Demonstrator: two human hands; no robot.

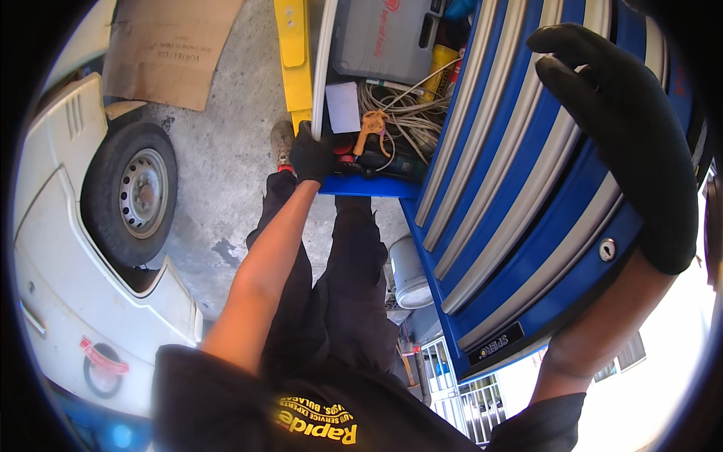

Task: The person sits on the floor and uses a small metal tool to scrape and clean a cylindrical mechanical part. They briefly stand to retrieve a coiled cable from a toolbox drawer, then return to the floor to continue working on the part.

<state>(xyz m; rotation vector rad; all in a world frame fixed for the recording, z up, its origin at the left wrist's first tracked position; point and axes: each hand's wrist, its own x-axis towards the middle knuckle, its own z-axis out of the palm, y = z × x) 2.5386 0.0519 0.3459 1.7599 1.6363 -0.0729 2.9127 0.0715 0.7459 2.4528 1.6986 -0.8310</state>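
Observation:
A blue tool cabinet with silver drawer handles stands on the right, one low drawer pulled out. My left hand, in a black glove, is closed round the silver rail of that drawer. Inside lie a grey plastic case, a coil of pale cable, an orange pistol-shaped tool and a white card. My right hand, gloved too, is over the cabinet's upper drawers; its fingers are bent and apart, with nothing visible in them.
To the left, a white vehicle shows its wheel. Cardboard lies on the concrete floor. A yellow metal beam runs beside the drawer. A grey bucket stands beside the cabinet, near my legs.

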